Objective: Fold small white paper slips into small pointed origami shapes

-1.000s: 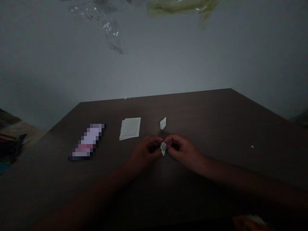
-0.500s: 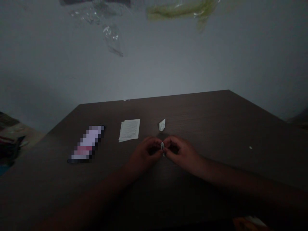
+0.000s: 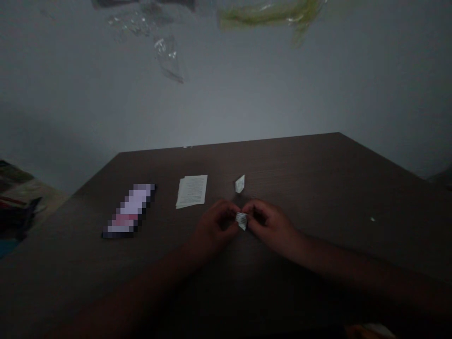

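A small folded piece of printed paper [image 3: 242, 220] is pinched between my two hands, over the near middle of the table. My left hand [image 3: 218, 223] grips its left side with thumb and fingertips. On the other side, my right hand [image 3: 270, 221] pinches the right edge in the same way. Just beyond my fingers lies another folded paper piece [image 3: 240, 184], pointed at its upper corner. To the left of it rests a small stack of printed paper sheets [image 3: 191, 190]. The fingertips hide part of the held paper.
A phone with a blurred screen [image 3: 130, 209] lies on the dark wooden table [image 3: 300, 174] at the left. A tiny white scrap [image 3: 373, 219] is at the right. Behind the table rises a grey wall [image 3: 247, 89] with clear plastic [image 3: 169, 59] and a yellow plastic strip [image 3: 268, 16] on it.
The folded paper between my fingers has turned: it showed a pointed face, then a narrow edge, and now a wider lined face. Both hands stay in nearly the same place.
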`<state>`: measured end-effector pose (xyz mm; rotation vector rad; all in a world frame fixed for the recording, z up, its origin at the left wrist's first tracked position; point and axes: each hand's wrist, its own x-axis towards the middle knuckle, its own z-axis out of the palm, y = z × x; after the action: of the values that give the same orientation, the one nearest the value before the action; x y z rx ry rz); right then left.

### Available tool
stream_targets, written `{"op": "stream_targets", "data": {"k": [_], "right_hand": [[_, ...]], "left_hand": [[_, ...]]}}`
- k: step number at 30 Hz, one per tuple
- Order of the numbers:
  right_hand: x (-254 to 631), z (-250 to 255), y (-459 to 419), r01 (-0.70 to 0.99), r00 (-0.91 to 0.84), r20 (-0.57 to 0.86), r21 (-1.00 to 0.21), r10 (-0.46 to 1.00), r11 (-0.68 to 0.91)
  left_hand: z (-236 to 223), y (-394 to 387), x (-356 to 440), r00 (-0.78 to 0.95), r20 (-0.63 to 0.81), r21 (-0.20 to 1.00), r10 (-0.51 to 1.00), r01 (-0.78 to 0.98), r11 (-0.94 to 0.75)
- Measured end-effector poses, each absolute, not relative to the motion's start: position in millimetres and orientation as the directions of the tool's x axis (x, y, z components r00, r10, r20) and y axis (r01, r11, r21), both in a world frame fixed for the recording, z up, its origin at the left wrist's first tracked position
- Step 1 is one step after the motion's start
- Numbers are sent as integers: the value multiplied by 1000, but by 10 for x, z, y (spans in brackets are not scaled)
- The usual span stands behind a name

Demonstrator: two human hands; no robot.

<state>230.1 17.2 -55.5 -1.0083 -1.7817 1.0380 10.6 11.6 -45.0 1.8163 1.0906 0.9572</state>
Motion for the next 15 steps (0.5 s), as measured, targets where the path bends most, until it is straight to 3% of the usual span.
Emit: {"op": "stream_targets", "data": {"k": [9,15], "right_hand": [[2294,-641,206,148,-338,194,-955,921,255],[2272,-669,274,-4,-363,127,-991,923,135]], "left_hand": [[-468,130,110,313,120,953,942,228,-197],[-517,173,84,328,214,924,920,238,-300]]}}
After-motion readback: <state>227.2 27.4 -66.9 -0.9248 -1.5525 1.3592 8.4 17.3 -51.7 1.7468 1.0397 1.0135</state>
